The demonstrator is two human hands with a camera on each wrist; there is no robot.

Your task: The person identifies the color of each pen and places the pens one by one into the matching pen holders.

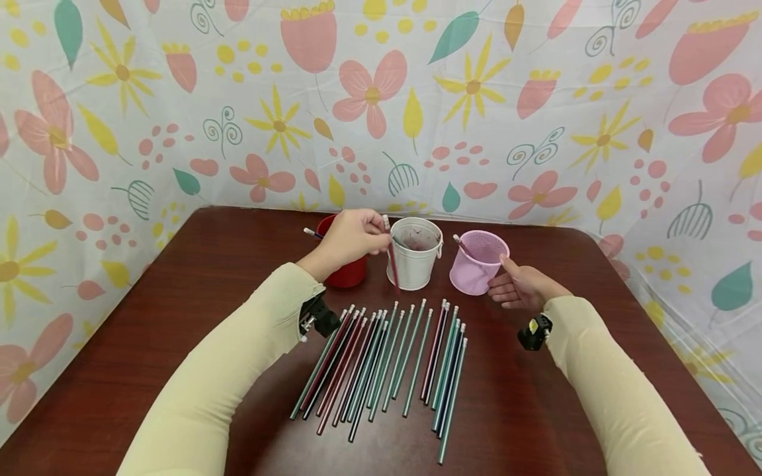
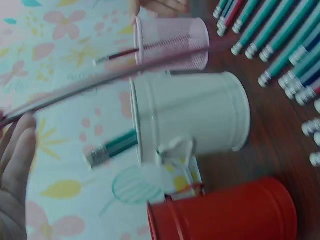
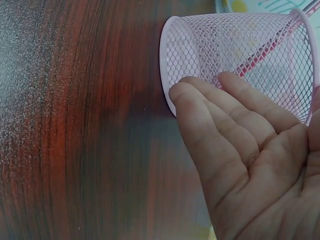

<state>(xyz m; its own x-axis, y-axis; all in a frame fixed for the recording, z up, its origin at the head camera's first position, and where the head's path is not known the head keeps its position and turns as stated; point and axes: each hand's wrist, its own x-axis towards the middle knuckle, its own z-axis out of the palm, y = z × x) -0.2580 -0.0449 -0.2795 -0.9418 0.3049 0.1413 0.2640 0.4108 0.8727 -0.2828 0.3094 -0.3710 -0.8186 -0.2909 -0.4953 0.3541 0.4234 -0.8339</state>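
Observation:
My left hand (image 1: 354,239) pinches a red pencil (image 1: 393,266) with its white eraser end up, in front of the white bucket (image 1: 411,271). The same pencil slants across the left wrist view, slightly blurred. A green pencil (image 2: 120,144) sticks out of the white bucket. Behind the left hand stands a red bucket (image 1: 348,274), partly hidden, with a dark blue pencil (image 1: 312,233) leaning out. With its fingers loosely extended, my right hand (image 1: 524,285) touches the side and rim of the pink mesh cup (image 3: 200,50). One red pencil (image 3: 260,52) leans inside that cup.
Several metallic pencils (image 1: 375,370) in green, red and dark blue lie in a loose row on the brown table (image 1: 506,396), erasers toward the containers. A flower-printed curtain (image 1: 381,132) hangs behind the table and along its sides.

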